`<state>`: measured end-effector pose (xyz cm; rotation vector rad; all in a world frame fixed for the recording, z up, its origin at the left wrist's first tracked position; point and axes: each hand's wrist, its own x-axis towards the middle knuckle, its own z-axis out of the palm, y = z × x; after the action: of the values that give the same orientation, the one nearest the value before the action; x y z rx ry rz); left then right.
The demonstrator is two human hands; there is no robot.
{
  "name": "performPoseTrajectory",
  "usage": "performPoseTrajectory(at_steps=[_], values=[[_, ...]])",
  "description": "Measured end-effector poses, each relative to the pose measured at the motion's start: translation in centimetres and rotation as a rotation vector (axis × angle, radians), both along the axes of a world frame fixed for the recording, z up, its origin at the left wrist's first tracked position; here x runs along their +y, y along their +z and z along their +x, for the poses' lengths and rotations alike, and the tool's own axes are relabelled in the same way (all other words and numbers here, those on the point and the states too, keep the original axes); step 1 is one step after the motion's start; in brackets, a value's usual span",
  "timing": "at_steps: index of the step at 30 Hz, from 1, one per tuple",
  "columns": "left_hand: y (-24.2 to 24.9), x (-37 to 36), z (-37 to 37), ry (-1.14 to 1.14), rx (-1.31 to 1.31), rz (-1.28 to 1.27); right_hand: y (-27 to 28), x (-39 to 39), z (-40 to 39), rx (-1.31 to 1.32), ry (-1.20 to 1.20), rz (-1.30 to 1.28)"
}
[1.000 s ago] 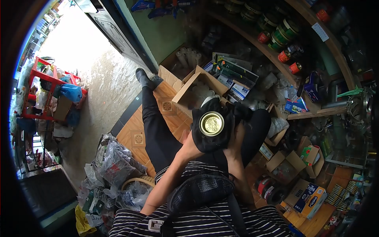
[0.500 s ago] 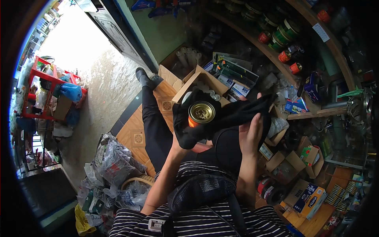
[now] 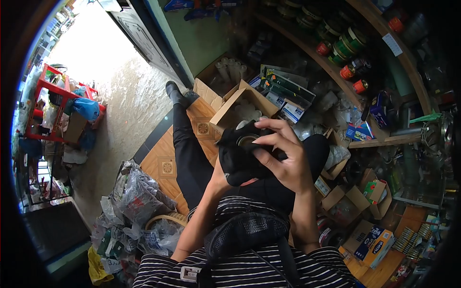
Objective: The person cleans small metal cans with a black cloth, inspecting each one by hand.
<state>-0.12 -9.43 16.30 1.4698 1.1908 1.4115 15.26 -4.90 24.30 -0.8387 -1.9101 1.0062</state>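
Note:
A small metal can (image 3: 248, 140) sits wrapped in a black cloth (image 3: 240, 165) in front of my body, above my lap. Only part of the can's round gold-coloured top shows; its side is covered. My left hand (image 3: 220, 176) grips the can from below and from the left through the cloth, its fingers mostly hidden. At the can's top right edge, my right hand (image 3: 288, 161) has its fingers bent and pinches the cloth against the rim.
An open cardboard box (image 3: 247, 105) with clear plastic cups stands just beyond the can. Plastic-bagged goods (image 3: 139, 192) are heaped at the left. On the right are shelves with red cans (image 3: 360, 86) and a blue-and-orange carton (image 3: 374, 245). A red rack (image 3: 45, 105) stands by the doorway.
My right hand has brought the stretched cloth back left and over the can's rim. The can's orange side, visible before, is now covered. My left hand keeps its hold.

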Motion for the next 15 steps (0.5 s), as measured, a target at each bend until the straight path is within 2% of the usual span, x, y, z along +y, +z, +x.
performPoseTrajectory(at_steps=[2,3,4,6,7,10,11,15], values=[[0.3,-0.2,-1.6,-0.023,0.314,0.147,-0.6,-0.2,0.4,0.059,-0.05,-0.096],[0.9,-0.3,-1.1,-0.039,0.145,0.005,-1.2,-0.3,0.3,0.116,-0.113,-0.101],[1.6,-0.4,-0.7,-0.033,-0.034,-0.129,-1.2,-0.4,0.4,0.062,-0.124,-0.095],[2.0,-0.3,-1.5,-0.116,0.07,-0.059,-0.9,-0.6,1.1,-0.044,-0.158,-0.079],[1.0,-0.6,-1.4,-0.183,-0.219,-0.242,-0.3,-0.8,1.2,-0.106,-0.145,-0.126],[1.0,-0.6,-0.8,-0.127,-0.2,-0.079,1.2,-1.0,1.3,-0.262,0.06,0.053],[0.7,-0.7,-0.7,-0.099,-0.247,-0.14,1.3,-1.0,1.1,-0.304,0.053,0.164],[1.0,-0.7,-0.7,-0.11,-0.343,-0.165,-0.4,-0.7,1.9,-0.342,-0.039,0.151]])
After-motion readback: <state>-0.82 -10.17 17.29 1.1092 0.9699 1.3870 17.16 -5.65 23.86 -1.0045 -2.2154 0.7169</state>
